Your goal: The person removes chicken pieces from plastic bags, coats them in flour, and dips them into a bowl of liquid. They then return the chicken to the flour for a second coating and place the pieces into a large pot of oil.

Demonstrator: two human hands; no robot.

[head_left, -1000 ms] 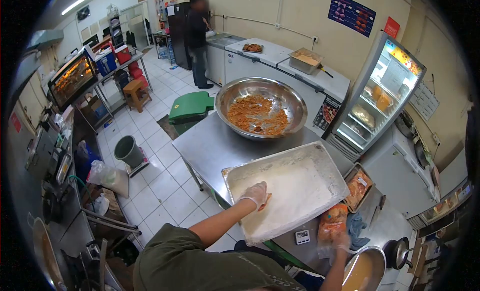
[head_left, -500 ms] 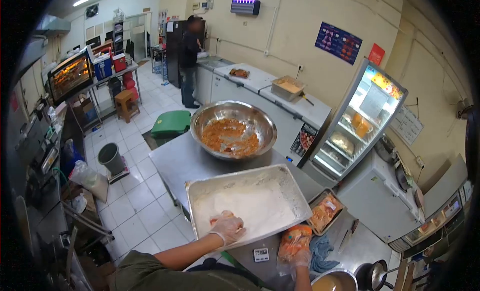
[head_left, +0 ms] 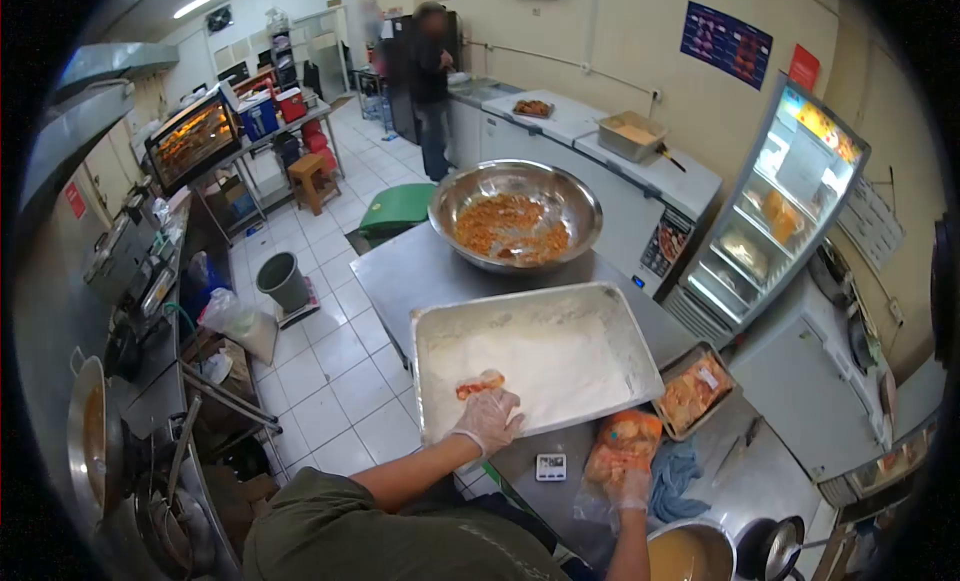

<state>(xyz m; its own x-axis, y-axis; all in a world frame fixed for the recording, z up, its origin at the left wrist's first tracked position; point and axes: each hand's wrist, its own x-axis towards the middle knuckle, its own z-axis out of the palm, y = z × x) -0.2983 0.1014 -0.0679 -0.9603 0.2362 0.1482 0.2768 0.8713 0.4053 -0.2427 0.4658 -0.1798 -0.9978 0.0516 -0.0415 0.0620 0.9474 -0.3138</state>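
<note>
My left hand, in a clear plastic glove, lies over the near left part of a metal tray of white flour. Its fingers are apart, with the fingertips right at a reddish piece of raw meat on the flour. My right hand, gloved as well, is closed on the near end of a clear plastic bag of orange marinated meat. A small white timer sits between my arms, and a blue cloth lies right of the bag.
Beyond the tray stands a big steel bowl with orange-brown marinade. A smaller tray of packed meat, a knife and a pot of yellowish liquid are to the right. A person stands by the far freezers.
My view has swung left, so everything sits further right in it. The meat piece, partly covered by my left hand before, now shows beyond its fingertips. My right hand stays at the bag.
</note>
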